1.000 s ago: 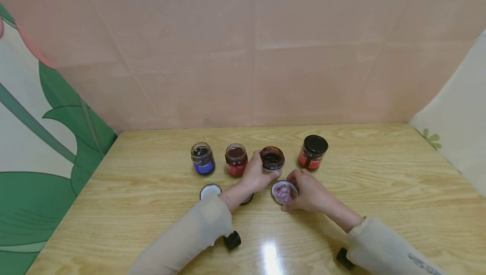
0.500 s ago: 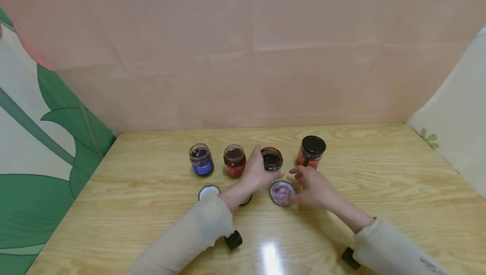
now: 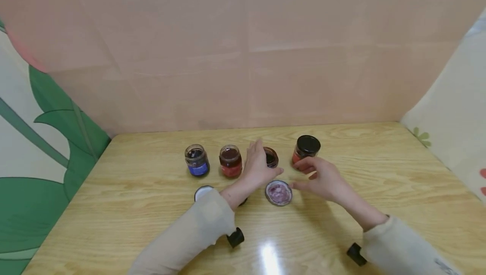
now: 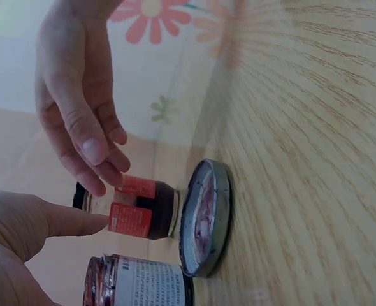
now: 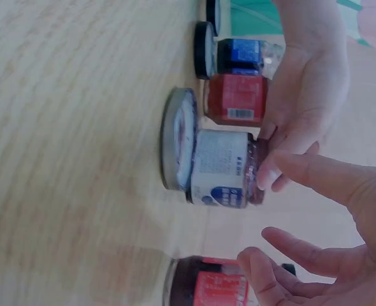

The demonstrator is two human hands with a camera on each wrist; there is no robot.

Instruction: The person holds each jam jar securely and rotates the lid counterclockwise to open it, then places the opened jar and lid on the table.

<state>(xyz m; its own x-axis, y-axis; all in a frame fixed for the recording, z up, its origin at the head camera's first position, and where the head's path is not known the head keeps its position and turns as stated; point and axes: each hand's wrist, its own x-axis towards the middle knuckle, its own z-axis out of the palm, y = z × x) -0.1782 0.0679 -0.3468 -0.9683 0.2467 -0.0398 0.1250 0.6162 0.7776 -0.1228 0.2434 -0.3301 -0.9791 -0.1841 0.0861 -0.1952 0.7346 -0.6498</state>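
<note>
My left hand [image 3: 259, 166] is at the open jam jar [image 3: 271, 157], its fingers fairly straight along the left side and its thumb spread in front of the rim. A pale label shows on that jar [image 5: 221, 166] in the right wrist view. Just in front of it lies an upturned lid [image 3: 279, 192], its inside smeared purple. My right hand [image 3: 324, 180] hovers to the right of the lid, fingers loosely bent and holding nothing. Behind that hand stands a red-labelled jar [image 3: 307, 146] with a black lid on; the fingers partly cover it.
To the left stand an open blue-labelled jar [image 3: 197, 163] and an open red-labelled jar [image 3: 230, 163]. A white-lined lid [image 3: 203, 191] lies before them; another is mostly hidden under my left wrist. Behind the wooden table [image 3: 152, 207] hangs a pinkish cloth [image 3: 182, 55].
My right hand has let go of the upturned lid and moved back and right toward the capped jar. The left hand's fingers have straightened and risen at the open jar.
</note>
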